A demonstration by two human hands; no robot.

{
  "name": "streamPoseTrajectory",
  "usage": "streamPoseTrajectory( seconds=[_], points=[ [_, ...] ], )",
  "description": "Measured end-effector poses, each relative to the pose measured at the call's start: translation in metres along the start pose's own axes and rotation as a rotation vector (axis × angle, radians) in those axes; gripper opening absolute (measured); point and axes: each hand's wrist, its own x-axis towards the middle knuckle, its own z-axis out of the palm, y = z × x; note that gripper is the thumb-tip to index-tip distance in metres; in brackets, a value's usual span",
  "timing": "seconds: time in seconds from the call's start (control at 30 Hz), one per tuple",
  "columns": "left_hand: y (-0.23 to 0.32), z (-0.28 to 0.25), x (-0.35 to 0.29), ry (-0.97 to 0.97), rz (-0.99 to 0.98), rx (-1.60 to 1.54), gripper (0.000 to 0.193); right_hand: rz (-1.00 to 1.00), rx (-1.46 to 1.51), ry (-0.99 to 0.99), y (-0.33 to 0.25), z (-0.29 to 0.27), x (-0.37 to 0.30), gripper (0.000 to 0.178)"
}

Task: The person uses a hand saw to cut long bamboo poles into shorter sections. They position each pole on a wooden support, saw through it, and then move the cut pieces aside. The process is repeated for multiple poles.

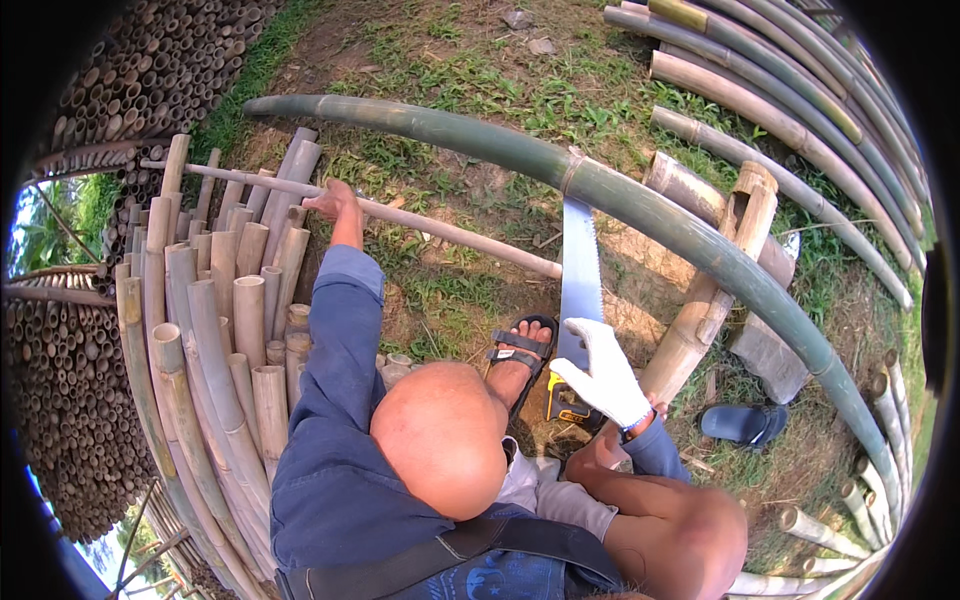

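My bare left hand is closed round a thin, pale pole, well left of centre. The pole's near end comes up beside the saw blade. My right hand, in a white glove, is just over the lower part of the handsaw, thumb and fingers apart. The yellow and black saw handle shows below the glove. Up at the blade's far end lies a long, thick green bamboo culm, crossing the view in an arc with a node ring near the blade.
Cut bamboo lengths stand packed at left, beside large stacks. A bamboo support sits under the culm, near a grey block. A loose sandal lies right of me. More long poles lie at upper right.
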Motion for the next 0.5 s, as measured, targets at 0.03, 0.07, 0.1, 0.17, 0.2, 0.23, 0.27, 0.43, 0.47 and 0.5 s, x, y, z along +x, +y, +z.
streamPoseTrajectory(
  seconds=[0.03, 0.07, 0.1, 0.17, 0.2, 0.23, 0.27, 0.43, 0.47, 0.5],
  points=[
    [-0.002, -0.007, 0.018, 0.035, -0.015, 0.018, 0.074, -0.067, -0.042, 0.022, -0.004, 0.005, 0.007, 0.073],
    [-0.008, -0.013, 0.034, 0.094, -0.007, -0.006, 0.078, -0.19, -0.181, 0.074, -0.012, 0.008, 0.013, 0.078],
    [-0.006, 0.0, 0.01, 0.043, 0.023, -0.011, 0.084, -0.218, -0.288, 0.166, -0.017, 0.004, 0.019, 0.075],
    [-0.017, -0.008, 0.027, 0.095, 0.166, 0.013, 0.089, -0.321, -0.297, 0.13, -0.038, 0.003, 0.033, 0.075],
    [-0.017, -0.015, 0.038, 0.135, 0.172, 0.031, 0.091, -0.344, -0.295, 0.089, -0.041, 0.007, 0.038, 0.076],
    [-0.014, -0.012, 0.036, 0.149, 0.177, 0.047, 0.092, -0.35, -0.311, 0.059, -0.04, 0.008, 0.041, 0.077],
    [-0.009, -0.011, 0.035, 0.163, 0.184, 0.063, 0.094, -0.355, -0.326, 0.031, -0.039, 0.009, 0.043, 0.079],
    [0.005, -0.017, 0.058, 0.04, 0.135, -0.047, 0.098, -0.377, -0.271, 0.065, -0.037, 0.013, 0.045, 0.08],
    [-0.002, -0.016, 0.06, 0.029, 0.128, -0.091, 0.098, -0.381, -0.266, 0.075, -0.039, 0.013, 0.043, 0.08],
    [-0.008, -0.016, 0.064, 0.024, 0.139, -0.052, 0.099, -0.384, -0.296, 0.099, -0.041, 0.013, 0.043, 0.077]
  ],
)
